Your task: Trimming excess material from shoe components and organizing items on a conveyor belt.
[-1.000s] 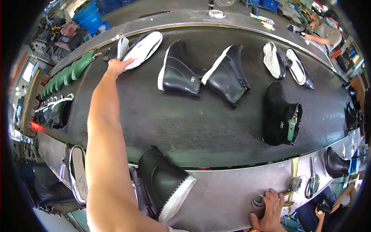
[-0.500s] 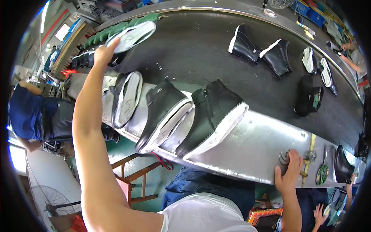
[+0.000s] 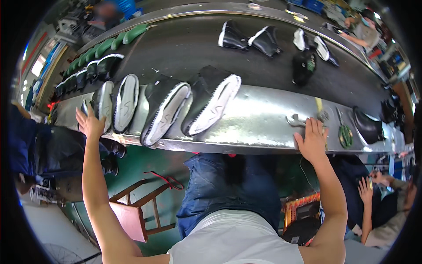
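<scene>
Shiny metal ledge, matt soles

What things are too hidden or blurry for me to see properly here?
All in the head view:
The rest of the curved metal tool: the right hand covers it.
Part of the pale-soled shoe: hidden behind the left hand.
The inside of the white-soled boot nearest the middle: its sole faces the camera.
Details of the far-right black shoes: too small and dark.
</scene>
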`<state>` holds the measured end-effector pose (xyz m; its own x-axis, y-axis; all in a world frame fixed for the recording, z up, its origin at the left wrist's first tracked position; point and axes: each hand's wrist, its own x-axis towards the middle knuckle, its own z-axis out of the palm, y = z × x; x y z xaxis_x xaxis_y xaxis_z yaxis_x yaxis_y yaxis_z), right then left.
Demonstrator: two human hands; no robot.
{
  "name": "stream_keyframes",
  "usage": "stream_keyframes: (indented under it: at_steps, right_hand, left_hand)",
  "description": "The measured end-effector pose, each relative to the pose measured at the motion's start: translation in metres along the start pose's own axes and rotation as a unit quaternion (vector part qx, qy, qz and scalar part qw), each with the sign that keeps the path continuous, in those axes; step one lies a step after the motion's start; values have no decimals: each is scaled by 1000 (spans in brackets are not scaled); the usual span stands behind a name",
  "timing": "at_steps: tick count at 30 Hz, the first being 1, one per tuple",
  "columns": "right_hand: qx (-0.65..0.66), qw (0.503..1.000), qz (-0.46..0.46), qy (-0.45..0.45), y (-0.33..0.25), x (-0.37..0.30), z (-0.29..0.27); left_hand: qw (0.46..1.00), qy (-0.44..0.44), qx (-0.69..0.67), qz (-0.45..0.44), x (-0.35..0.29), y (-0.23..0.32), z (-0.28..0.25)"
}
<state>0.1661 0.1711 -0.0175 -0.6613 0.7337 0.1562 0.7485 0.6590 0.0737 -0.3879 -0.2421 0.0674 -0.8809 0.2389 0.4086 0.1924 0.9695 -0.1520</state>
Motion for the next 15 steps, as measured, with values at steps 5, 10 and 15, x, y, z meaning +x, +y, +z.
stream_keyframes:
  at_steps: [5,10,15]
  right_hand:
    - [44,998,-41,21,2,-19,-15]
    - [117,987,-104,-34,15,-43,-23]
    - [247,962,-109,32,16,-95,-20]
  left_hand:
    - [827,-108,-434,340,-44,177,-75]
    - [856,-241,-300,346,-78,345,-78]
    - [811,-397,-246,353,-56,368,-70]
